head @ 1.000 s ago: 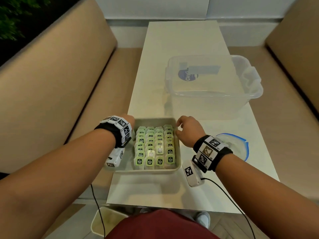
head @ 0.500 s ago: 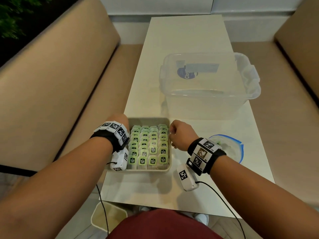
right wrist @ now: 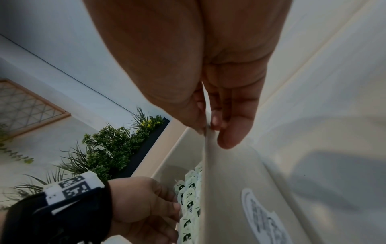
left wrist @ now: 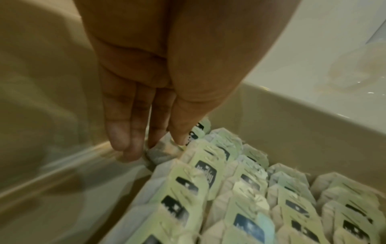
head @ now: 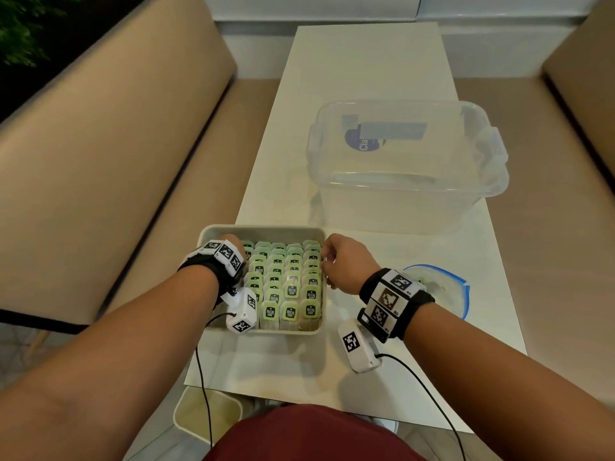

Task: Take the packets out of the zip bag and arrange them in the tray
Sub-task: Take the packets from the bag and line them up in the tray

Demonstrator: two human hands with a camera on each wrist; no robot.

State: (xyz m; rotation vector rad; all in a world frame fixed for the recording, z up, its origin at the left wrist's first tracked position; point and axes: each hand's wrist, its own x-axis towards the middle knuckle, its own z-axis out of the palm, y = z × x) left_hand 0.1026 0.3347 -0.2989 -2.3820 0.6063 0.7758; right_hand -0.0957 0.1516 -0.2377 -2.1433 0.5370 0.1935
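1. Our left hand [head: 233,247] reaches straight-fingered into the tray [head: 263,229], fingertips [left wrist: 133,148] touching one tea-bag packet [left wrist: 163,151].
2. The packets [head: 286,284] fill the tray in rows; we judge arranging is nearly finished.
3. Our right hand [head: 346,264] pinches the tray's right rim; beyond lies the zip bag [head: 442,287]. The next move calls for gentle nudging.

A white table [head: 362,71] bears tray [head: 266,229], clear tub [head: 409,181], zip bag [head: 449,287].

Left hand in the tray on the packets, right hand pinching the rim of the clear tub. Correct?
Not quite. The right hand pinches the rim of the tray, not the clear tub, which stands untouched farther back; the right wrist view shows it. The left hand is in the tray on the packets.
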